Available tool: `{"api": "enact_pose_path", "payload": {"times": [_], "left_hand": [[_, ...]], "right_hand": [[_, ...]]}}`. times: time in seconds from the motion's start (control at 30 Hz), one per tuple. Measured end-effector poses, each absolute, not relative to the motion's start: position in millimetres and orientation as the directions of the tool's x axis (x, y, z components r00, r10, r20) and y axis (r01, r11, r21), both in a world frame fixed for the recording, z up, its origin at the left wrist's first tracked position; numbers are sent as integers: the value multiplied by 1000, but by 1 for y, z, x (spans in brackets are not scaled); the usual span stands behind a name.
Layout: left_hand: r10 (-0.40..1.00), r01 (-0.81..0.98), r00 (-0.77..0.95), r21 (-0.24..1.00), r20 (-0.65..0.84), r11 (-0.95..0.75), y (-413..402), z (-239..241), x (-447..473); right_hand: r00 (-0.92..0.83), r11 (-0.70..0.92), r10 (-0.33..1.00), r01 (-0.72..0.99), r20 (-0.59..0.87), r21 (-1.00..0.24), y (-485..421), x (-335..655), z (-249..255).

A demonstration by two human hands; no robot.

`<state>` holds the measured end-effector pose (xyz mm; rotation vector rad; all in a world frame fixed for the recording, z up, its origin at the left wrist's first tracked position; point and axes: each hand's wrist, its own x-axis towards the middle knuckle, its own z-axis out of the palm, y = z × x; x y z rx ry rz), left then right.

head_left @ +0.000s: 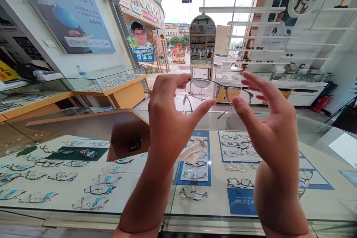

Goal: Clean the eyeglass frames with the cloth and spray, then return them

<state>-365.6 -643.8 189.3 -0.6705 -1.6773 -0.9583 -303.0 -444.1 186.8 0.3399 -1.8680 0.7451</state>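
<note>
A pair of eyeglasses (222, 87) with a thin dark frame is held up above the glass counter, temples pointing away. My left hand (174, 115) grips it at the left lens, index finger on the upper corner and thumb by the lower rim. Around the other lens, my right hand (272, 126) has its fingers spread apart. Its thumb overlaps that lens; whether it touches cannot be made out. Below the frame, a pale crumpled cloth (193, 151) lies on the counter, partly hidden by my left forearm.
Under the counter glass (134, 197) lie several rows of eyeglasses (194, 192). A brown tilted board (92, 124) stands on the left. Farther off are an arched mirror (202, 44), another display case (111, 83), white wall shelves (256, 22) and a red fire extinguisher (320, 103).
</note>
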Motion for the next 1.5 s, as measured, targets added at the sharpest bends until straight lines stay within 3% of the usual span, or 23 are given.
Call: {"api": "enact_pose_path", "payload": {"times": [0.13,0.57,0.7,0.93,1.07,1.17,1.33,1.5], "left_hand": [[101,851,-229,148,968,503,-645,191,-361],[206,861,-304,176,930,477,-648,192,-354],[229,888,-347,240,910,392,-649,191,-353],[275,904,-423,422,864,63,-651,187,-365],[271,884,-460,466,846,44,-651,189,-365],[249,857,-512,510,822,80,-650,190,-366],[327,735,-649,677,687,35,-644,186,-388],[451,605,-708,796,543,-8,-638,181,-409]], "right_hand": [[-460,752,59,-564,886,-342,-443,-305,190],[-630,635,2,-599,776,-488,-433,-305,194],[-663,587,-14,-612,748,-531,-429,-307,195],[-749,404,-150,-642,646,-651,-423,-311,197],[-774,301,-209,-632,597,-714,-421,-314,196],[-755,269,-142,-651,640,-709,-422,-319,192],[-622,264,124,-730,773,-630,-426,-329,187],[-549,292,134,-774,825,-562,-429,-330,185]]}}
